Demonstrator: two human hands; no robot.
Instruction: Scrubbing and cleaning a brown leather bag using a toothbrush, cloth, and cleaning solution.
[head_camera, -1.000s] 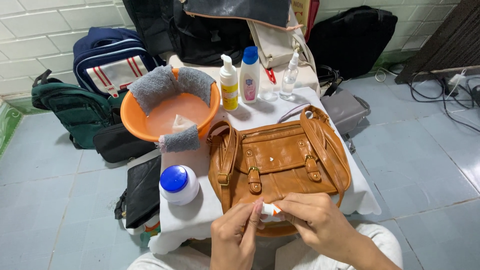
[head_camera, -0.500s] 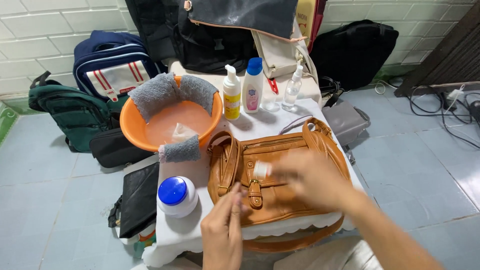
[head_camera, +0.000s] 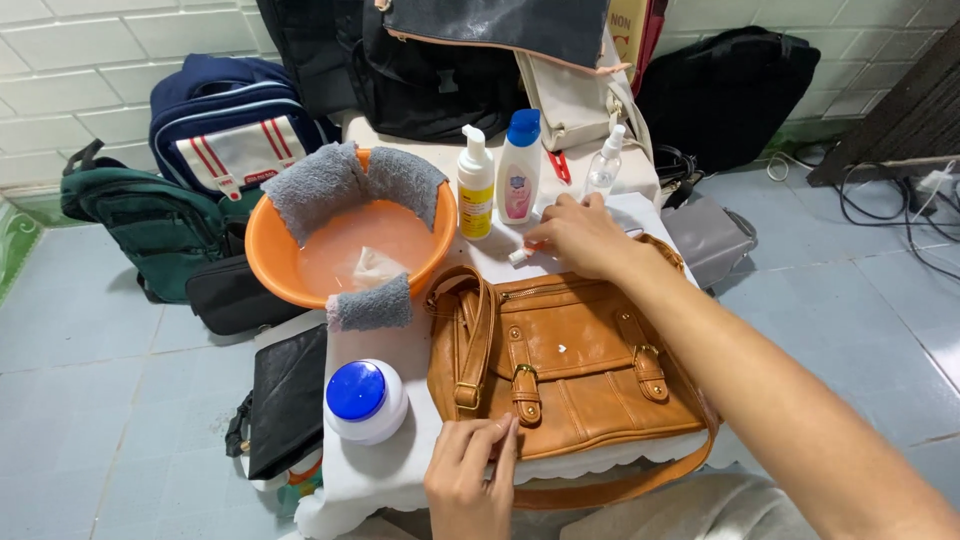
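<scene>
While my left hand (head_camera: 470, 480) lies flat and empty on the tan handbag (head_camera: 570, 370), my right grip (head_camera: 578, 235) sets down a small white tube (head_camera: 520, 256), releasing next.

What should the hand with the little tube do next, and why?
Probably set the small white tube down on the white table and let go. The right hand holds it low beside the yellow pump bottle, past the brown bag, while the left hand rests on the bag's near edge.
</scene>
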